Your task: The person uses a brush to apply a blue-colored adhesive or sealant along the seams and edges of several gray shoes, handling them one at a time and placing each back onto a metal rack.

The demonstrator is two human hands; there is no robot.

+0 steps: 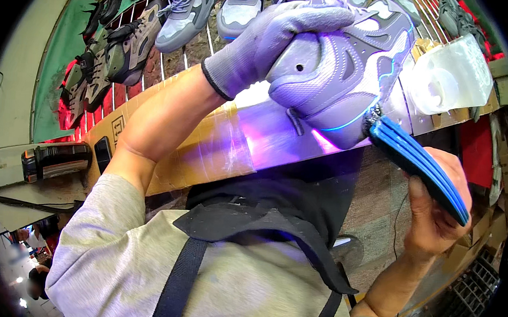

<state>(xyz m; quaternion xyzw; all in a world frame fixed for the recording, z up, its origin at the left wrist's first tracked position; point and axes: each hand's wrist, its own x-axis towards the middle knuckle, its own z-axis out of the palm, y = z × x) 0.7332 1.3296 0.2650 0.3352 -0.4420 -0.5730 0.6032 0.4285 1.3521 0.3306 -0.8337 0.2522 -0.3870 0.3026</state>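
Observation:
My left hand (267, 40), in a grey knit glove, is closed around the upper part of a grey-and-white sneaker (347, 62), which is tilted over the edge of the work surface. In my bare right hand (433, 219) is a blue-handled brush (422, 160), gripped between thumb and fingers. The brush's dark bristles (372, 118) meet the sneaker's sole edge. Thin bright blue lines glow along that sole edge, and purple light falls on the shoe.
Behind, a wire rack (182, 55) carries several sneakers, grey ones (184, 17) and brown ones (136, 44). A translucent plastic tub (456, 78) stands at the right. Cardboard (199, 149) covers the surface's front edge. A dark phone-like object (102, 154) lies at the left.

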